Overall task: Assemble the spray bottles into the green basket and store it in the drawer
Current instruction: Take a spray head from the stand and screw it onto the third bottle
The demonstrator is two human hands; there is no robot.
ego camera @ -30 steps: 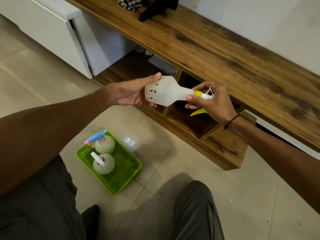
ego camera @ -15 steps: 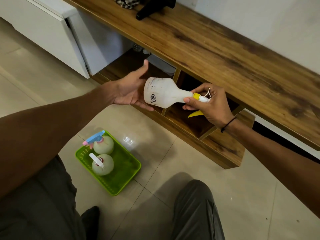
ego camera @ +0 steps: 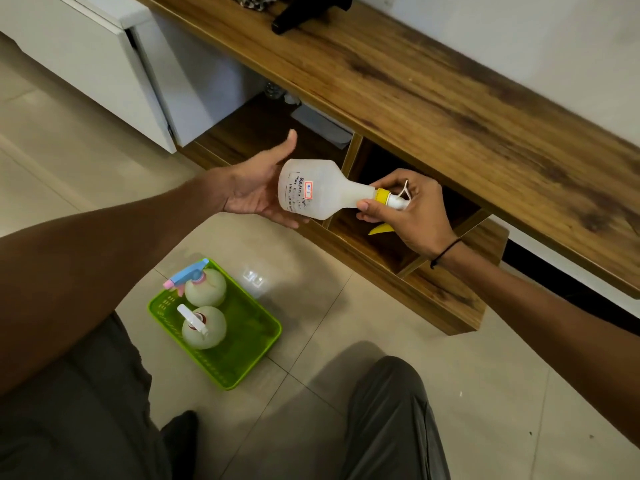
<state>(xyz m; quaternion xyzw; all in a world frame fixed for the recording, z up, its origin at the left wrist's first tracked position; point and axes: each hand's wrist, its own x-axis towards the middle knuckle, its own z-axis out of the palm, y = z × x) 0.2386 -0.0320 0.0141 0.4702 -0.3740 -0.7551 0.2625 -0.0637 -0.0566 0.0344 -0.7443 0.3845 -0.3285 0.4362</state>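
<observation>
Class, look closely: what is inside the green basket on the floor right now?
The green basket holds two pale round spray bottles, one with a blue and pink sprayer, one with a white sprayer. The rest of its floor shows bare. What lies under the bottles is covered.

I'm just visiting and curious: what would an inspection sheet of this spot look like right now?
Surface: tiled floor, pale, bare beside the basket.
Job's things: green basket on the floor holds two round spray bottles; a third white bottle with a yellow collar is held sideways in the air.
Clutter: black object and checked cloth on the wooden shelf top.
Grippers: left hand open, cupping the bottle's base; right hand closed around its sprayer neck.
Cables: nothing seen.
Surroundings: open wooden cubbies, white cabinet, wall.
</observation>
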